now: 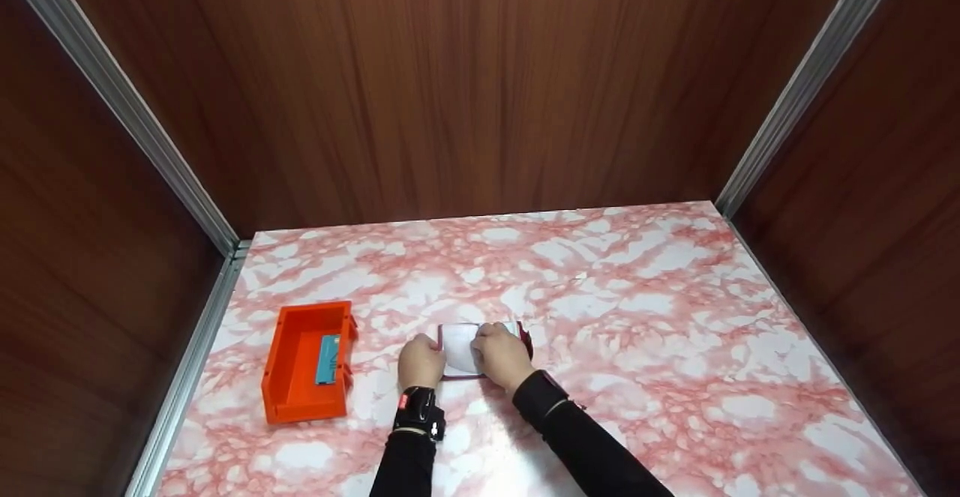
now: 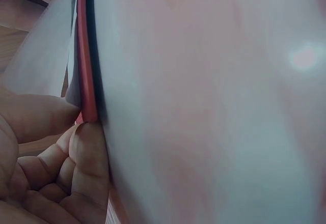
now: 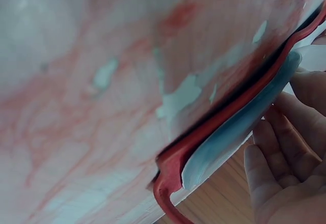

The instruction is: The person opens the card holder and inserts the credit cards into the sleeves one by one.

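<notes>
A small red-covered card holder lies open on the table, with whitish plastic sleeves inside. My left hand pinches its left cover edge between thumb and finger. Over the middle, my right hand holds a clear sleeve page by thumb and fingertip, the other fingers loosely bent. Under that hand, the right half shows a bluish sheet or card against the red cover. A red strap sticks out at the right end. The right hand hides part of the pages.
An orange bin stands to the left, with a blue card or packet leaning inside its right wall. Marble-patterned red and white tabletop surrounds the hands. Brown wooden panels with metal corner rails enclose the back and sides.
</notes>
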Tool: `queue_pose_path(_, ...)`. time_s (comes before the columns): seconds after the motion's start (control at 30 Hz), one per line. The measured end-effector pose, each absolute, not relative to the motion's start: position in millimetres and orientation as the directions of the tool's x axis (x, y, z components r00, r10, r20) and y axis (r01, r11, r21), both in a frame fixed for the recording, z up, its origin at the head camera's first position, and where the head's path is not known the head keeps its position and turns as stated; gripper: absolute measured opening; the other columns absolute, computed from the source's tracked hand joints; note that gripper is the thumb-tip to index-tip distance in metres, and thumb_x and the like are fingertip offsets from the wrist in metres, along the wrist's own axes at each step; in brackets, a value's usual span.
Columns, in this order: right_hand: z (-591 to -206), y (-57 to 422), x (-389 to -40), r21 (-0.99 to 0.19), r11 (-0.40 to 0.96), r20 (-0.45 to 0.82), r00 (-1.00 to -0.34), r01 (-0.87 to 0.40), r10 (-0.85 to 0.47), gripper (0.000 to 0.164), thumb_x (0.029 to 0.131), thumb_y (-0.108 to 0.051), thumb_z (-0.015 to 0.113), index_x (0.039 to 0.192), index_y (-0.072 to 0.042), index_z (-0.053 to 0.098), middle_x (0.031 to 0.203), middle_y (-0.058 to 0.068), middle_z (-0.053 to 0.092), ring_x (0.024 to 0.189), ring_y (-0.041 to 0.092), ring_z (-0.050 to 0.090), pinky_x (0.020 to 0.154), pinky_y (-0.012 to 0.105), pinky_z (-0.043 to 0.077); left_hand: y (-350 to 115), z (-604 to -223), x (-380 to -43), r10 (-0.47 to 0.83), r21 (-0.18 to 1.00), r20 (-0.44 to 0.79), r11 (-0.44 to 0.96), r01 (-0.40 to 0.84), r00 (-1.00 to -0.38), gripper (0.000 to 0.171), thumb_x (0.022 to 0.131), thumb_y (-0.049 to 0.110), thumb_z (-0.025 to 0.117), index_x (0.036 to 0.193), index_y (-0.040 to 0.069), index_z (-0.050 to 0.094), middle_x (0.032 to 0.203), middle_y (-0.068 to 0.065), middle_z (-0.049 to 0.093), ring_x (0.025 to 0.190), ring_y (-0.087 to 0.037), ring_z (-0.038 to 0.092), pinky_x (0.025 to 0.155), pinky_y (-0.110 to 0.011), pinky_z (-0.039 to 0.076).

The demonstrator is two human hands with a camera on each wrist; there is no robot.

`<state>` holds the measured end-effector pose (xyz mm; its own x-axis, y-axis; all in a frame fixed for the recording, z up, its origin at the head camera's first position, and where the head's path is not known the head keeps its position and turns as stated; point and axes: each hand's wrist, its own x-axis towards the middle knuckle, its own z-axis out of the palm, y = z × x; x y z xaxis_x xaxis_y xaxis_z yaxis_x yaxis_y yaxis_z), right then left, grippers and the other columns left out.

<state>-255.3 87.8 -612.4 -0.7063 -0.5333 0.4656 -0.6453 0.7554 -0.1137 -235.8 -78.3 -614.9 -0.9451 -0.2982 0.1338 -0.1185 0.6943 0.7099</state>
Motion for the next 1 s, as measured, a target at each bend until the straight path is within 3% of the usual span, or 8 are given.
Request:
queue_pose_path(0.27, -611, 87, -255, -0.116, 0.762, 0.443, -0.720, -0.637, -0.534, 0.015, 0.067, -0.001, 0.076, 0.066, -0.011, 0.065, 0.083, 0.001, 0.059, 0.076, 0.024, 0.056, 0.063, 0.032, 0.050, -79, -615, -235, -0.312, 0.730, 0.128, 0.673, -0.124, -0.942, 0.007, 0.073, 0.002, 0.070, 0.079, 0.001, 0.067, 0.079, -0.013, 0.069, 0.079, -0.038, 0.066, 0.073, -0.048, 0.051)
queue_pose_path(0.63, -609, 87, -253, -0.107, 0.770, 0.439, -0.725, -0.628, -0.531, 0.012, 0.073, -0.004, 0.076, 0.070, -0.012, 0.068, 0.087, 0.002, 0.060, 0.078, 0.024, 0.057, 0.064, 0.032, 0.051, -81, -608, -230, -0.310, 0.735, 0.119, 0.666, -0.126, -0.943, 0.004, 0.078, 0.003, 0.070, 0.080, 0.000, 0.068, 0.082, -0.013, 0.069, 0.082, -0.036, 0.066, 0.076, -0.047, 0.051)
queue_pose_path(1.0, -609, 87, -252, -0.122, 0.766, 0.452, -0.723, -0.631, -0.523, 0.011, 0.073, -0.003, 0.076, 0.072, -0.011, 0.068, 0.088, 0.003, 0.061, 0.079, 0.023, 0.057, 0.062, 0.031, 0.052, -93, -588, -228, -0.292, 0.717, 0.193, 0.694, -0.068, -0.937, 0.005, 0.081, 0.002, 0.069, 0.085, -0.001, 0.069, 0.084, -0.015, 0.070, 0.082, -0.036, 0.067, 0.077, -0.047, 0.051)
